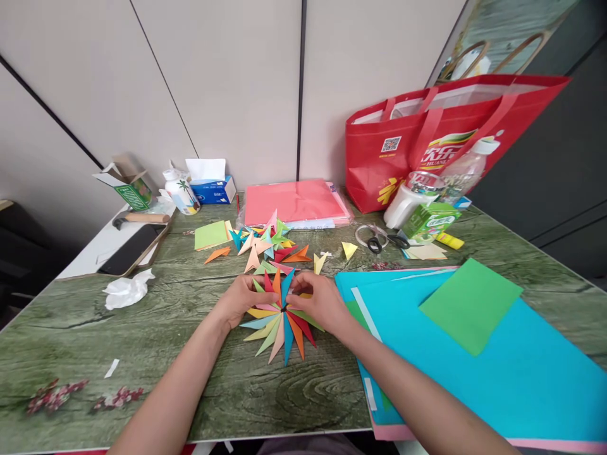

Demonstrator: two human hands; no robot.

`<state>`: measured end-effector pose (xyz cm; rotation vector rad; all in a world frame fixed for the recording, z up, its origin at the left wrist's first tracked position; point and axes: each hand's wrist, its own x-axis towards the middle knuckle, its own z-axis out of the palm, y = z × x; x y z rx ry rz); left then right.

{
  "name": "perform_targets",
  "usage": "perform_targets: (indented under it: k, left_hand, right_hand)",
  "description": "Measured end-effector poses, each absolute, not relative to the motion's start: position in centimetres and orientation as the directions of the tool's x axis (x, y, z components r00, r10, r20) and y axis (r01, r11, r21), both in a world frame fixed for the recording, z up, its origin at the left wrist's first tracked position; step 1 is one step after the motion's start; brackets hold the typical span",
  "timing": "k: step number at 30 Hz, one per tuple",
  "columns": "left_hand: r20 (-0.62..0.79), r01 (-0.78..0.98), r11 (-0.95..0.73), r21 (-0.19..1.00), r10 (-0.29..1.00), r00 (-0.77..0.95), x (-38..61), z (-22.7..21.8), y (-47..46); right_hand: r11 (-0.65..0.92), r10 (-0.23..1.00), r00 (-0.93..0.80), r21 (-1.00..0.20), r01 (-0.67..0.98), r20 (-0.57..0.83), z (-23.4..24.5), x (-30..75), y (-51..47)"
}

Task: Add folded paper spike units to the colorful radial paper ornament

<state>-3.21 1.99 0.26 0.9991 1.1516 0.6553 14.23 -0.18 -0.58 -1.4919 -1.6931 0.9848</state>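
A many-pointed paper star (281,328) made of folded spikes in several colours lies on the green wood-pattern table (190,379). My left hand (243,301) presses on its left side, fingers curled over the spikes. My right hand (321,303) grips its right upper part, fingers pinched on a spike near the centre. Just behind the star lies a heap of loose folded paper points (268,243), with single orange (217,254) and yellow (349,249) points beside it.
Blue paper sheets (497,373) with a green sheet (469,303) lie at right. Pink paper stack (294,202), red bag (441,139), scissors (384,240), jar, green carton and glue stick at back right. Tissue box (213,186), phone (130,249), crumpled tissue (126,291) at left.
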Motion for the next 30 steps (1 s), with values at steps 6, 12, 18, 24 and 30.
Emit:
perform_targets:
  k: [6, 12, 18, 24, 30]
  left_hand:
    - [-0.421, 0.047, 0.429, 0.902, 0.851, 0.313, -3.05, 0.31, 1.92]
    - [-0.431, 0.034, 0.444, 0.896, 0.846, 0.315, -3.10, 0.21, 1.98]
    - [-0.425, 0.053, 0.432, 0.900, 0.846, 0.321, -3.15, 0.01, 1.99]
    - [-0.431, 0.085, 0.427, 0.900, 0.846, 0.313, -3.09, -0.09, 2.03]
    - [-0.425, 0.068, 0.427, 0.902, 0.849, 0.315, -3.07, 0.03, 1.97]
  right_hand:
    - [0.056, 0.995, -0.101, -0.826, 0.561, 0.000, -0.29, 14.16, -0.25]
    - [0.007, 0.997, -0.066, -0.800, 0.600, -0.040, 0.01, 14.10, -0.33]
    - [0.006, 0.987, -0.140, -0.836, 0.549, -0.085, -0.24, 14.46, 0.04]
    - [0.070, 0.970, -0.230, -0.808, 0.586, -0.082, -0.26, 14.53, 0.42]
    - [0.109, 0.958, -0.275, -0.777, 0.620, -0.085, -0.11, 14.35, 0.55]
